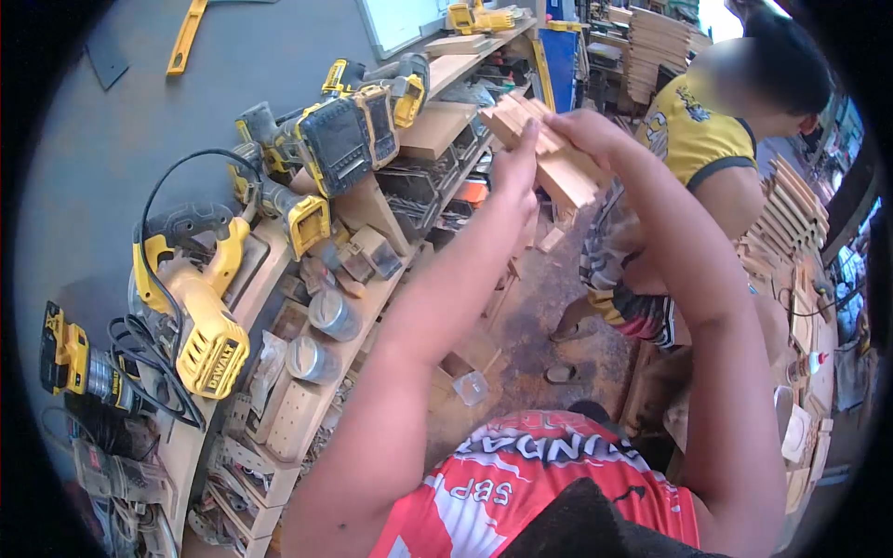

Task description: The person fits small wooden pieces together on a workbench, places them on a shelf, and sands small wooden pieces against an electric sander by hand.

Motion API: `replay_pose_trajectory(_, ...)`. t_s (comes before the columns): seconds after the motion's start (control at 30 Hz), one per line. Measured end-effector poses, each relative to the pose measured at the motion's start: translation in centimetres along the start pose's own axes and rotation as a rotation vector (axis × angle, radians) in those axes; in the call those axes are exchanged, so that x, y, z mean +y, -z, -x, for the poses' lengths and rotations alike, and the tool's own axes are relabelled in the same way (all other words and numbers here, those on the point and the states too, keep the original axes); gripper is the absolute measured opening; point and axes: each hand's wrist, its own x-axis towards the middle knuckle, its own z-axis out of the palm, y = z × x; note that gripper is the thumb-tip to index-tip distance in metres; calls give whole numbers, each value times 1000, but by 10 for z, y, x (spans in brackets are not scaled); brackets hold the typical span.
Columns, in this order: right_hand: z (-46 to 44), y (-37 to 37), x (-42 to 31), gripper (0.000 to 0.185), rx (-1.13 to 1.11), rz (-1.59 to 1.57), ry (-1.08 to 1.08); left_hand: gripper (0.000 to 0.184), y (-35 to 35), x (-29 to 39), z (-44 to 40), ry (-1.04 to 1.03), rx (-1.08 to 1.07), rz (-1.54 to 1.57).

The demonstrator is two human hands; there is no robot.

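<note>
Both my arms reach up and forward, with a bundle of pale wooden pieces held between the hands. My left hand grips the near left side of the bundle, its thumb pointing up along the wood. My right hand is closed over the upper right side of the same pieces. The stepped ends of the wood show at the top left, and a flat end faces down toward the floor.
Shelves on the left hold yellow power tools, jars and a circular saw. A person in a yellow shirt is close on the right. Stacked wood strips lie behind them. Sawdust and scraps cover the floor.
</note>
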Motion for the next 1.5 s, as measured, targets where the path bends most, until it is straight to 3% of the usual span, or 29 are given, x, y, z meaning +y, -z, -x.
replay_pose_trajectory(0.13, -50, 4, -26, 43, -60, -198, 25, 72, -6, 22, -52, -144, -14, 94)
replay_pose_trajectory(0.3, -110, 6, -46, 40, -133, -194, 12, 75, -11, 50, -84, -131, 76, 180)
replay_pose_trajectory(0.6, -277, 0, -72, 43, -234, -189, 114, 80, 7, 88, -229, -190, 376, -26)
replay_pose_trajectory(0.63, -299, -5, -78, 45, -169, -8, 178, 78, 12, 92, -247, -193, 383, -26)
replay_pose_trajectory(0.73, -339, -12, -77, 43, -310, -177, 79, 77, 18, 95, -281, -279, 486, -29)
replay_pose_trajectory(0.83, -370, -19, -83, 43, -339, -49, 148, 77, 26, 108, -299, -190, 500, -93)
replay_pose_trajectory(0.9, -386, -26, -87, 44, -342, -19, 166, 76, 32, 112, -312, -113, 546, -119)
replay_pose_trajectory(1.0, -399, -34, -91, 44, -369, -26, 131, 75, 42, 112, -334, -202, 578, -40)
replay_pose_trajectory(1.2, -411, -44, -104, 44, -467, 39, 161, 53, 53, 122, -359, -285, 590, 240)
replay_pose_trajectory(1.27, -415, -46, -104, 44, -444, 79, 162, 43, 53, 127, -353, -286, 352, 235)
replay_pose_trajectory(1.37, -407, -44, -107, 45, -417, 108, 173, 40, 41, 127, -345, -303, 519, 324)
replay_pose_trajectory(1.5, -394, -40, -110, 45, -468, 78, 176, 40, 44, 124, -353, -305, 562, 286)
